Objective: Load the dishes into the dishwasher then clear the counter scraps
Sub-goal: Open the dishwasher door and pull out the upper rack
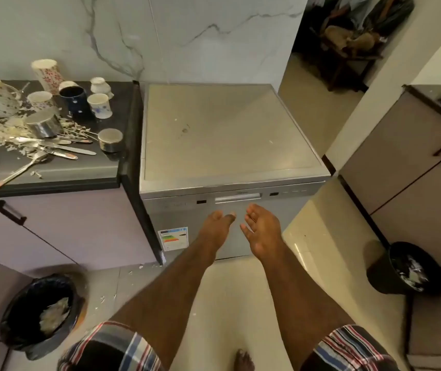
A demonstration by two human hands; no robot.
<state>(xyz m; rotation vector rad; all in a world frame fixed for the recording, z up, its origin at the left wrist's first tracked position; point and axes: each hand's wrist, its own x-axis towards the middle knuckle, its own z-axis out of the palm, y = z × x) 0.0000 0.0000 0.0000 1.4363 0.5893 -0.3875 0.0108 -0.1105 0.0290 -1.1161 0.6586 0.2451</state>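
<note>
Both hands out in front of the dishwasher door, holding nothing: left hand fingers loosely extended, right hand palm-up, fingers relaxed, just below the door handle, which runs side to side. The door is closed, and the machine faces the person. To its left, the dark counter carries upturned cups, steel tumblers and cutlery lying mostly left-to-right, handles fanning toward the counter's front edge, amid pale scraps. A lined bin sits low left; a black bucket right.
</note>
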